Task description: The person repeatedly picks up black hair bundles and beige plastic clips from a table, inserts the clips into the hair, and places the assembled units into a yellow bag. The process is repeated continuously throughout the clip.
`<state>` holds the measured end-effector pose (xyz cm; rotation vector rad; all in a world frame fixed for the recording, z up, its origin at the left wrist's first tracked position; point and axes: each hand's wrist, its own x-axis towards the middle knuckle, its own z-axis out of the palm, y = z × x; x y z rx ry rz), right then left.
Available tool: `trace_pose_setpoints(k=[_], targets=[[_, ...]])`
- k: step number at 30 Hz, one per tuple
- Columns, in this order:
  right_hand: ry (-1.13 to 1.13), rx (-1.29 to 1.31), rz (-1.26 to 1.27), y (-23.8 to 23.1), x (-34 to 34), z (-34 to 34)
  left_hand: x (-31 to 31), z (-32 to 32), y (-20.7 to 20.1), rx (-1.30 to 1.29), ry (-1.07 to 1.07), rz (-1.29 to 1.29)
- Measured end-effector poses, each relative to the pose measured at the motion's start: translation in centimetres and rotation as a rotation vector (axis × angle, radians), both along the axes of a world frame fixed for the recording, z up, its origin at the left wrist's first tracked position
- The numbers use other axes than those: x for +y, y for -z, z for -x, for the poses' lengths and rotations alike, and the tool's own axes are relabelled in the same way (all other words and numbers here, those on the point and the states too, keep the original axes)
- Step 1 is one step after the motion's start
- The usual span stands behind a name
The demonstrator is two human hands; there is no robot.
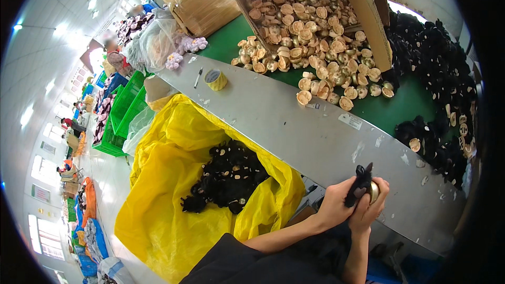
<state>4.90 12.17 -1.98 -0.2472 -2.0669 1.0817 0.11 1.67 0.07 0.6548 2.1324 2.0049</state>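
Above the near edge of the grey metal worktop [310, 134], my two hands are pressed close together. My left hand [334, 203] is closed on a small black plush piece [360, 185], whose upper tips stick up past the fingers. My right hand [364, 218] is wrapped round a shiny gold rounded shell [374, 193] and touches the plush too. Fingers hide most of the spot where shell and plush meet. Many loose gold shells with pale beige insides [321, 47] spill from a cardboard box [371, 23] at the far side.
Black plush pieces [421, 66] are heaped at the far right on a green surface [381, 109]. A yellow bag [152, 205] left of my arms holds more black pieces [231, 176]. Yellow tape [215, 80] and a pen [198, 78] lie on the worktop. Green crates [126, 108] stand farther left.
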Motion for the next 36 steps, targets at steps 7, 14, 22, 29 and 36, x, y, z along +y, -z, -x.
trace_pose_setpoints(k=[7,14,22,29,36], targets=[[-0.247,-0.061,-0.027,-0.2,0.6,0.0,-0.8,0.9,0.6,-0.045,-0.023,-0.010],[-0.245,-0.058,0.038,0.9,1.5,0.0,-1.7,1.1,1.4,-0.174,0.183,-0.090],[-0.204,-0.092,0.299,-0.6,2.2,-1.3,-2.9,1.1,0.9,-0.554,0.395,-0.268],[-0.272,0.034,0.539,-1.2,2.4,0.4,-1.5,-1.2,1.9,-1.073,0.318,-0.670],[-0.281,0.054,0.482,-0.4,5.2,-0.8,-0.2,-1.9,2.3,-1.056,0.559,-0.722]])
